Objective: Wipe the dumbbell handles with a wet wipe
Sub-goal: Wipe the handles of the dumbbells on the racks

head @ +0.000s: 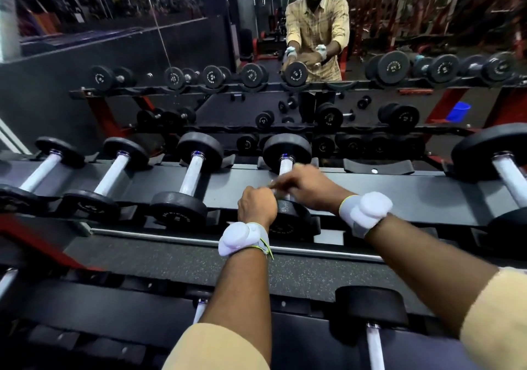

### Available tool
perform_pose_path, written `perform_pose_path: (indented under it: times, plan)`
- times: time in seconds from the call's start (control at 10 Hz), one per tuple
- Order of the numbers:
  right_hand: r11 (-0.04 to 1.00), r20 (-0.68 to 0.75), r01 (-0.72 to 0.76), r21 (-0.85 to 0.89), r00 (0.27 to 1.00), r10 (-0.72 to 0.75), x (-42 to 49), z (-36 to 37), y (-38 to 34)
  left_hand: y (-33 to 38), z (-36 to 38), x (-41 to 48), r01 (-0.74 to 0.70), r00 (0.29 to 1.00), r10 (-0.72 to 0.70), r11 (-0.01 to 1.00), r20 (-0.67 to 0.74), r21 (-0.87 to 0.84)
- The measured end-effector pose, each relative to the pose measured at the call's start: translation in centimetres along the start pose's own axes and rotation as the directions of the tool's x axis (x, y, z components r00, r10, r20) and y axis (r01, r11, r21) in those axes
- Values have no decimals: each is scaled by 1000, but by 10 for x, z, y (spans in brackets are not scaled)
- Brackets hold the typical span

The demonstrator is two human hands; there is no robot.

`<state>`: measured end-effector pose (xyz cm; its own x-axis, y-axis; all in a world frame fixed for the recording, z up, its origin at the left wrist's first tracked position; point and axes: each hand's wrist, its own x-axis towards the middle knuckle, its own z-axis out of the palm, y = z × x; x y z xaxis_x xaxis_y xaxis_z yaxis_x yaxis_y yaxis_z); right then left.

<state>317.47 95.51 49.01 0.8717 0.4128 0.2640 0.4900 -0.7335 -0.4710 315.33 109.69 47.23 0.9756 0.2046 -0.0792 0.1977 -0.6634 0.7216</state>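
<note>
Both hands are on one dumbbell [286,150] lying across the rack [399,195], right of its middle, heads at the near and far edges. The left hand [256,207] is curled over the near head, and the right hand [310,187] is bent across the handle [285,167]. A pale scrap [273,188] sits between their fingertips, too blurred to tell who has it. A neighbour dumbbell [194,170] lies close on the left. An empty cradle [376,167] sits right, at the far edge. A mirror [199,42] stands behind.

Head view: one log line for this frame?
object: dumbbell handle, fourth from left | left hand: curled, near end | right hand: over handle, blurred | wipe: unclear
</note>
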Motion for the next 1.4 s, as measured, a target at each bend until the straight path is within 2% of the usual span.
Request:
perform_pose_path:
  times: [0.1,0.3,0.4,0.5,0.6,0.7,0.8,1.0,1.1,1.2,1.3,1.4]
  plan:
    - [992,232,69,-101,972,-44,-2,-4,7,-2,1,4,-2,1000,2,1000,-6,23]
    - [930,262,164,-329,962,-77,8,-12,13,-3,1,10,30,1000,-30,1000,-4,4]
    - [890,346,220,-399,935,-76,13,-15,7,-2,0,7,49,999,-50,998,-14,-36]
    - [896,309,181,-405,950,-52,21,-18,7,-2,0,4,39,999,-40,998,-10,-50]
    - [901,412,213,-377,910,-43,26,-9,10,-2,-1,9,84,996,-85,993,-10,-79]
    - [922,378,163,-351,926,-20,27,-15,6,-2,1,9,94,996,-94,993,0,-70]
    - [910,443,230,-345,895,-58,33,-15,3,0,-2,6,70,998,-70,997,1,-43]
    - [899,397,218,-380,916,-55,38,-10,10,-2,0,6,18,1000,-18,999,1,44]
    - [913,465,258,-317,881,-88,38,-13,9,-2,-1,8,1,1000,0,998,-16,64]
    - [897,366,216,-387,928,-65,36,-15,4,0,-1,2,-50,999,50,994,5,99]
    - [872,487,296,-388,870,-79,38,-11,1,1,-2,-2,-83,996,84,987,-2,136]
    - [893,439,222,-391,898,-31,39,-14,1,-1,0,3,-56,998,56,989,5,137]
